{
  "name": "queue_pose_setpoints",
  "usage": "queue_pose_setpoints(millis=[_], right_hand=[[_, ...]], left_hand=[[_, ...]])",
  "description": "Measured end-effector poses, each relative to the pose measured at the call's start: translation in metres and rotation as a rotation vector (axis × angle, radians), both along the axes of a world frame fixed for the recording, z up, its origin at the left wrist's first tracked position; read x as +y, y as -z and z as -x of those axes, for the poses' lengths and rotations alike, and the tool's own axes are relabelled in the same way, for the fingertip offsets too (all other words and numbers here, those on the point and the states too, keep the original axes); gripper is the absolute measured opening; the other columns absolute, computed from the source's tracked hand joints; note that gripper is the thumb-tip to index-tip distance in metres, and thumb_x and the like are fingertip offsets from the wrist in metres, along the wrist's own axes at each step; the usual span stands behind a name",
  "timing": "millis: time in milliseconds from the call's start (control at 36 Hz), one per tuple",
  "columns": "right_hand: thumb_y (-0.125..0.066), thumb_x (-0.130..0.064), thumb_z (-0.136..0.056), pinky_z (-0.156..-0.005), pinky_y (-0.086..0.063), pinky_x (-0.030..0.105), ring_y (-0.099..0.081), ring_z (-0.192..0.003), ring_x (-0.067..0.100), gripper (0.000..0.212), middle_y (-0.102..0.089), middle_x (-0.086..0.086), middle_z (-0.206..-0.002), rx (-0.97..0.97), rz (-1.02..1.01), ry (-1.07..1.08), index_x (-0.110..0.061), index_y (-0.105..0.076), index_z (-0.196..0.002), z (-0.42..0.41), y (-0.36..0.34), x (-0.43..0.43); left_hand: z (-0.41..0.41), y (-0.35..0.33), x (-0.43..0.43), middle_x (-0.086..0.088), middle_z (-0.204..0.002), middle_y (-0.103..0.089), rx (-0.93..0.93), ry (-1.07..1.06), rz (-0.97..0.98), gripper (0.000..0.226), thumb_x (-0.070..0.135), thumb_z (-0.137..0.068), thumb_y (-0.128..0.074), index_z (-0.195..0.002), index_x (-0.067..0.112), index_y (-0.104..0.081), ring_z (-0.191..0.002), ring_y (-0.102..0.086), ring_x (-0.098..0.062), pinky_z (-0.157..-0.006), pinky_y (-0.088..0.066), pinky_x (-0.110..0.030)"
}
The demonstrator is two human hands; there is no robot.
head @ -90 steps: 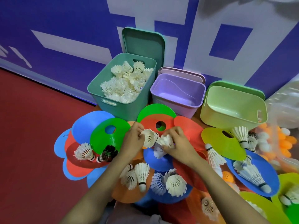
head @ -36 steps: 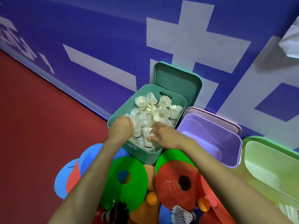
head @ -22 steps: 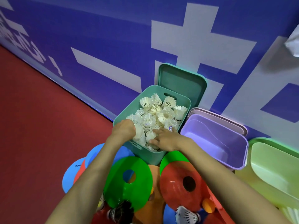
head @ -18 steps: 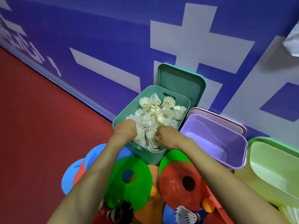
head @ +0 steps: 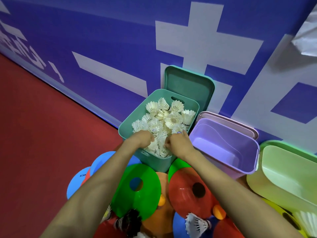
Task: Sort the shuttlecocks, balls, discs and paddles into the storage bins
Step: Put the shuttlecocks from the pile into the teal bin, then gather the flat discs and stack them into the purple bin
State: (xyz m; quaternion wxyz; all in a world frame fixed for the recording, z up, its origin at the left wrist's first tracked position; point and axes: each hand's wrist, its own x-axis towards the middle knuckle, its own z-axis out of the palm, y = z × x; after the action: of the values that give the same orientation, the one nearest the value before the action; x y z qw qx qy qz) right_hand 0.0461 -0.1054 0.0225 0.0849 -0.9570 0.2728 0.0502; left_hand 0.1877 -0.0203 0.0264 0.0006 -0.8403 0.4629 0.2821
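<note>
Shuttlecocks point(head: 164, 117) fill teal bin point(head: 159, 163); left hand point(head: 143, 139), right hand point(head: 178, 143) curled among them, grip unclear.

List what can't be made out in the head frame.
Head view only.
1. Left hand and right hand: fingertips buried among the shuttlecocks in the teal bin; grip unreadable.
2. Light green bin: cut off by the right edge.
3. Blue discs: partly covered by the left forearm.
</note>
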Motion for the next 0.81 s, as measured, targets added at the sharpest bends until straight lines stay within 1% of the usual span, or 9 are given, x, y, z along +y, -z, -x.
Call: queue_pose_setpoints(millis=[56, 139, 278, 444, 500, 583, 639, 722, 806], right_hand=[[-0.055, -0.031, -0.089, -0.110, -0.021, 0.042, -0.057, -0.108, 0.027, 0.020, -0.067, 0.005, -0.103, -0.025, 0.036, -0.012, -0.017, -0.065, -0.101, 0.003, 0.001, -0.001], [-0.062, -0.035, -0.084, -0.107, -0.025, 0.040, -0.055, -0.110, 0.025, 0.029, -0.065, 0.004, -0.111, -0.083, -0.028, -0.017, -0.018, -0.061, -0.108, 0.010, 0.000, 0.001], [-0.064, -0.029, -0.085, -0.096, -0.038, 0.035, -0.054, -0.109, 0.028, 0.030, -0.062, 0.010, -0.113, -0.349, -0.170, 0.017, -0.013, -0.062, -0.111, 0.034, -0.012, 0.009], [-0.063, -0.021, -0.086, -0.090, -0.043, 0.035, -0.056, -0.100, 0.025, 0.022, -0.063, 0.006, -0.104, -0.576, -0.193, 0.025, -0.012, -0.064, -0.107, 0.089, -0.011, 0.040], [-0.064, -0.018, -0.085, -0.089, -0.041, 0.031, -0.057, -0.099, 0.023, 0.020, -0.064, 0.004, -0.102, -0.615, -0.210, 0.049, -0.013, -0.064, -0.105, 0.111, -0.006, 0.053], [-0.064, -0.015, -0.084, -0.086, -0.036, 0.023, -0.058, -0.098, 0.023, 0.018, -0.065, 0.004, -0.101, -0.627, -0.235, 0.091, -0.011, -0.065, -0.102, 0.140, 0.007, 0.070], [-0.063, -0.017, -0.083, -0.085, -0.039, 0.026, -0.059, -0.095, 0.024, 0.017, -0.066, 0.005, -0.098, -0.600, -0.262, 0.124, -0.012, -0.066, -0.100, 0.156, 0.020, 0.078], [-0.064, -0.016, -0.081, -0.087, -0.046, 0.036, -0.058, -0.095, 0.028, 0.019, -0.063, 0.007, -0.099, -0.512, -0.279, 0.181, -0.012, -0.065, -0.100, 0.175, 0.043, 0.084], [-0.066, -0.020, -0.083, -0.096, -0.041, 0.038, -0.050, -0.109, 0.030, 0.035, -0.054, 0.008, -0.114, -0.329, -0.261, 0.248, -0.013, -0.059, -0.117, 0.187, 0.062, 0.090]], left_hand=[[-0.001, 0.001, 0.002, -0.007, -0.131, -0.056, -0.002, -0.004, 0.030, 0.035, 0.002, -0.092, -0.042, -0.116, 0.018, -0.062, -0.117, -0.052, -0.023, -0.093, -0.040, -0.028], [0.003, -0.002, 0.007, -0.010, -0.124, -0.060, -0.022, -0.012, 0.051, 0.025, 0.009, -0.092, -0.044, -0.105, 0.020, -0.063, -0.104, -0.055, -0.025, -0.092, -0.043, -0.033], [0.026, -0.017, 0.018, -0.010, -0.136, -0.044, -0.169, -0.013, 0.136, 0.033, 0.022, -0.096, -0.046, -0.128, 0.021, -0.053, -0.123, -0.044, -0.030, -0.101, -0.039, -0.040], [0.099, -0.024, 0.053, -0.005, -0.128, -0.049, -0.289, -0.007, 0.456, 0.032, 0.017, -0.093, -0.045, -0.122, 0.019, -0.056, -0.120, -0.043, -0.025, -0.102, -0.034, -0.035], [0.124, -0.020, 0.071, -0.006, -0.119, -0.052, -0.262, 0.011, 0.542, 0.028, 0.016, -0.091, -0.048, -0.117, 0.017, -0.058, -0.114, -0.046, -0.025, -0.097, -0.036, -0.035], [0.152, -0.003, 0.098, -0.008, -0.096, -0.057, -0.192, 0.037, 0.676, 0.016, 0.010, -0.080, -0.060, -0.095, 0.013, -0.063, -0.093, -0.055, -0.029, -0.079, -0.046, -0.040], [0.163, 0.014, 0.112, -0.005, -0.096, -0.056, -0.191, 0.029, 0.597, 0.013, 0.015, -0.083, -0.058, -0.095, 0.016, -0.061, -0.094, -0.055, -0.027, -0.078, -0.045, -0.039], [0.168, 0.034, 0.126, -0.003, -0.113, -0.053, -0.226, 0.028, 0.422, 0.024, 0.022, -0.088, -0.053, -0.111, 0.020, -0.057, -0.110, -0.049, -0.024, -0.092, -0.040, -0.036], [0.169, 0.048, 0.137, -0.008, -0.134, -0.040, -0.271, 0.001, 0.312, 0.040, 0.023, -0.088, -0.055, -0.127, 0.017, -0.049, -0.126, -0.035, -0.027, -0.103, -0.030, -0.032]])
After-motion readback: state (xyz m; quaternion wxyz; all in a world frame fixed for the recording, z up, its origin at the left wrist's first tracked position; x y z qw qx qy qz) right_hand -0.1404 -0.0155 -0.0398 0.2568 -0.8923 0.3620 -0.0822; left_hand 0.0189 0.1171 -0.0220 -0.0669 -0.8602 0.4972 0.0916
